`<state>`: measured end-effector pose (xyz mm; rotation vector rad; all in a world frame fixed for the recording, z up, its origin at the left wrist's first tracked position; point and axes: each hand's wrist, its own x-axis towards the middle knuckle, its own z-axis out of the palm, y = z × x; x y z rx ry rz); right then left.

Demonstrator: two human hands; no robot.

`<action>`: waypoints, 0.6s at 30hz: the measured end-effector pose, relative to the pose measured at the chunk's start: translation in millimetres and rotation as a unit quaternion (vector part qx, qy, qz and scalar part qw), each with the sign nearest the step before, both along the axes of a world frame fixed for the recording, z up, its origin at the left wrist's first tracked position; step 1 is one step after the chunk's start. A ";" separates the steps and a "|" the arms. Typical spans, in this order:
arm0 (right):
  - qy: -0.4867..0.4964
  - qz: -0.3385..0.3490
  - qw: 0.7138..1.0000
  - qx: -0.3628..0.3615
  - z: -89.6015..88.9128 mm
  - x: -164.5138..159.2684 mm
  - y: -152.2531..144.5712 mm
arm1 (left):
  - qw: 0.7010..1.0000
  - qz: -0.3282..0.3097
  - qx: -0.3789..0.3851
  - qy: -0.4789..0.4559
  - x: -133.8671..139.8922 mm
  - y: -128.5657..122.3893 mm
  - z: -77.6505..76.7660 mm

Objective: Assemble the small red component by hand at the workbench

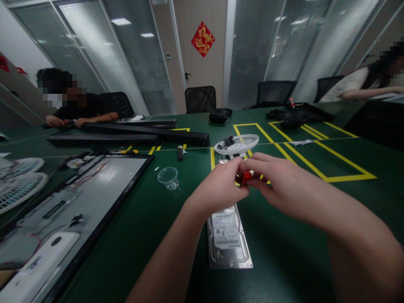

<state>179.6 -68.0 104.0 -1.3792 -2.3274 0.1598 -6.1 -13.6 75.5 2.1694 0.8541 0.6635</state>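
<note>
My left hand [217,185] and my right hand [277,179] come together in front of me, fingers closed. Between the fingertips shows a small red object [247,177] with a bit of bright metal; most of it is covered, so its kind cannot be made out. Both hands seem to grip it. Below them a silver hard drive [229,240] with a white label lies flat on the green table [284,261], its far part hidden by my hands. Just beyond stands a white perforated basket-like dish [252,141] with small dark pieces in it.
A clear plastic cup [168,179] stands left of my hands. Farther left lies an opened display panel [107,189] with a white device [41,269] on it. Long black bars [148,132] lie behind. Two other people sit at the far left and far right.
</note>
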 end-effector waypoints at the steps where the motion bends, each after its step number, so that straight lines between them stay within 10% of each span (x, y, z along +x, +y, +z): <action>1: 0.003 0.009 1.000 0.005 0.1 0.1 0.2 | 1.000 0.004 0.001 -0.004 -0.1 -0.6 0.0; 18: -0.017 -0.017 1.000 0.007 -3.2 -1.0 3.3 | 1.000 0.011 0.008 0.002 1.4 0.7 -1.4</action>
